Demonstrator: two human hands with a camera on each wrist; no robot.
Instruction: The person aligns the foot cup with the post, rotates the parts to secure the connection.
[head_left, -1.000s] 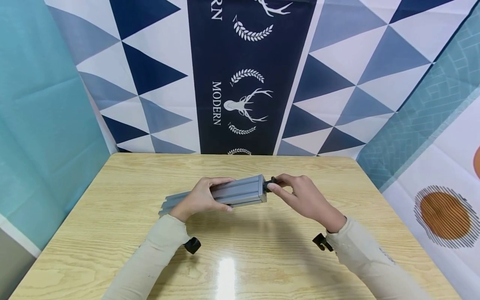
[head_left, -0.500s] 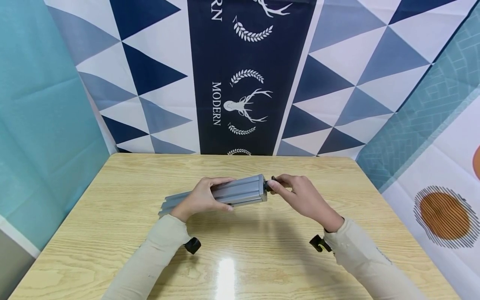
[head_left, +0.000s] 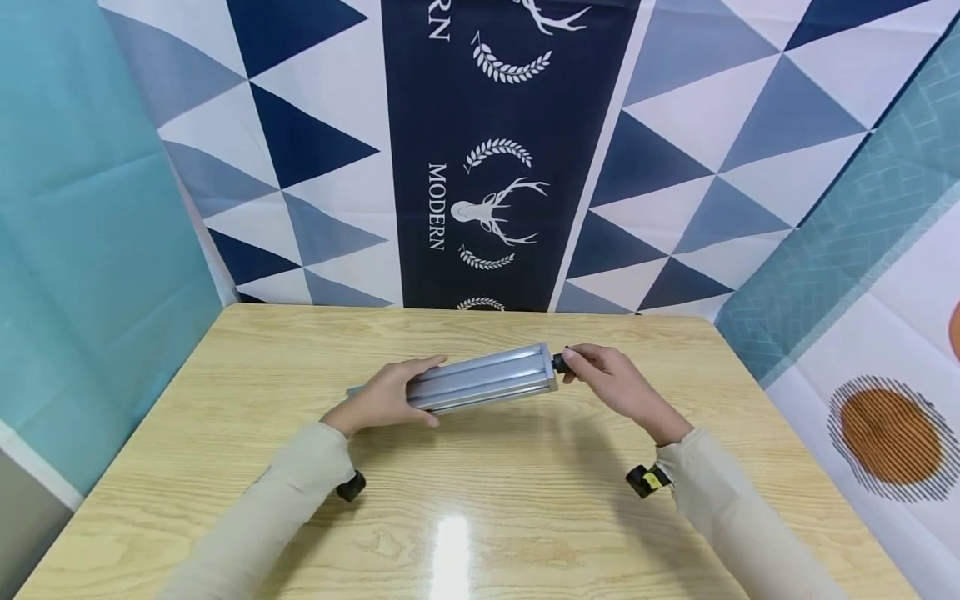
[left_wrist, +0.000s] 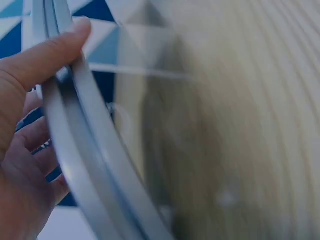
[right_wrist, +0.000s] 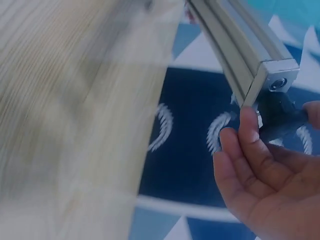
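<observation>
A grey aluminium profile (head_left: 487, 375) with long grooves lies slantwise over the table, its right end nearer the back wall. My left hand (head_left: 384, 398) grips it toward its left end, thumb on the near side and fingers round the far side. In the left wrist view the thumb (left_wrist: 60, 47) presses across the grooved bar (left_wrist: 95, 145). At the profile's right end sits a black foot (head_left: 561, 363), round and on a short stem. My right hand (head_left: 618, 383) pinches this foot between thumb and fingers. The right wrist view shows the foot (right_wrist: 280, 117) under the square end plate (right_wrist: 272, 75), beside a screw hole.
The wooden table (head_left: 480, 492) stretches out below both hands. Patterned cloth (head_left: 510, 158) hangs behind its back edge, with teal cloth (head_left: 97, 233) at the left. Black wrist mounts sit at the left sleeve (head_left: 350, 487) and right sleeve (head_left: 647, 480).
The profile has shifted to the right and turned a little about its length. My left hand now grips it farther left, and my right hand has moved slightly right with the foot.
</observation>
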